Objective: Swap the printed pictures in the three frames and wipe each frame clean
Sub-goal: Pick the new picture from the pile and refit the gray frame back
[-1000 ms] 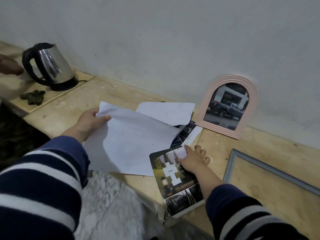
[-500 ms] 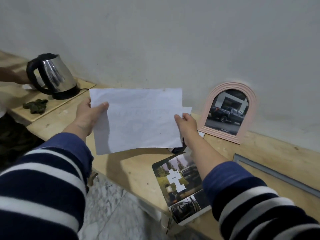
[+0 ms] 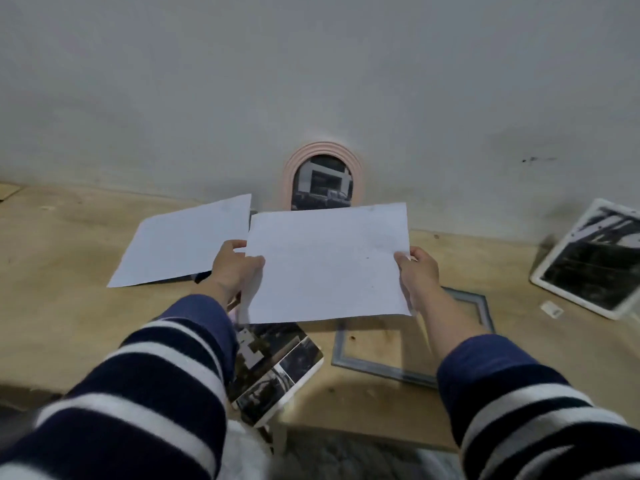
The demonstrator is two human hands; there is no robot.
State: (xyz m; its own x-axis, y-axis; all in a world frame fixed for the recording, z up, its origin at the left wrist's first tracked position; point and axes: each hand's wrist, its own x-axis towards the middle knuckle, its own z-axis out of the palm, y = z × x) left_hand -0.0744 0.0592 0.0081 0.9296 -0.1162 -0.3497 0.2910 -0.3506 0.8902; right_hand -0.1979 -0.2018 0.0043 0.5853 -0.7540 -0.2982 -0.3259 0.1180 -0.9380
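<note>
I hold a white sheet of paper (image 3: 325, 265) above the wooden table, blank back toward me. My left hand (image 3: 235, 268) pinches its left edge and my right hand (image 3: 415, 271) grips its right edge. Behind it a pink arched frame (image 3: 322, 178) with a car picture leans on the wall. Below the sheet lies an empty grey rectangular frame (image 3: 412, 368), partly hidden by my right arm. A printed photo collage sheet (image 3: 277, 368) overhangs the table's front edge. At far right a white frame (image 3: 592, 261) with a dark picture lies tilted.
A second white sheet (image 3: 183, 240) lies on the wooden table (image 3: 62, 278) to the left, over something dark. A small white tag (image 3: 551, 309) sits near the white frame. The grey wall (image 3: 311, 81) closes the back; the floor shows below the front edge.
The view has swung right, so the kettle left the frame and the white frame appeared. Both hands carried the sheet rightward, now in front of the pink frame and over the grey frame.
</note>
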